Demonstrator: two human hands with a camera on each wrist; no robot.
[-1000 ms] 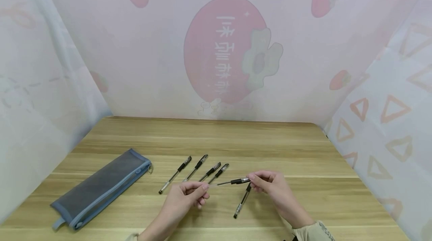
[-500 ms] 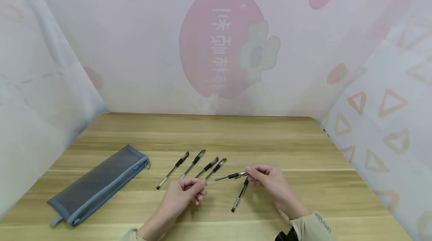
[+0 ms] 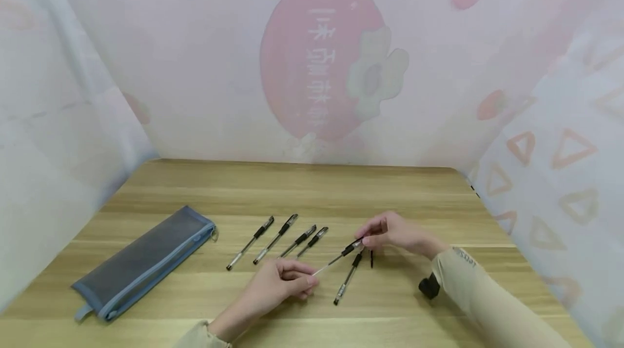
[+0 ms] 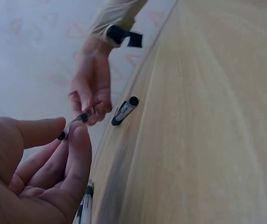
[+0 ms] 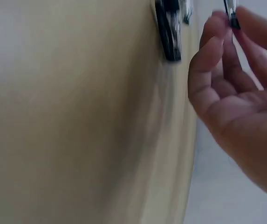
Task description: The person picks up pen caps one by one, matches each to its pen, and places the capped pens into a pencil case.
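Observation:
A black gel pen (image 3: 352, 247) with a clear barrel is held between the two hands above the table. My left hand (image 3: 287, 281) pinches its clear rear end between thumb and forefinger, as the left wrist view also shows. At the capped end, my right hand (image 3: 390, 233) pinches the pen with its fingertips. The pen slants up toward the right hand. Just below it, another capped pen (image 3: 347, 280) lies on the table; its cap end is partly under the right hand. In the right wrist view, the held pen's tip (image 5: 234, 21) shows between thumb and fingers.
Several similar pens lie slanted side by side beyond the left hand, such as the leftmost pen (image 3: 250, 243). At the left rests a grey mesh pencil case (image 3: 146, 256) with blue edging and a zip. The wooden table (image 3: 302, 191) ends at patterned curtains behind.
The right hand has moved up and slightly right, and the left hand has shifted right and a little down. The held pen now slants more steeply. Both hands keep their pinch.

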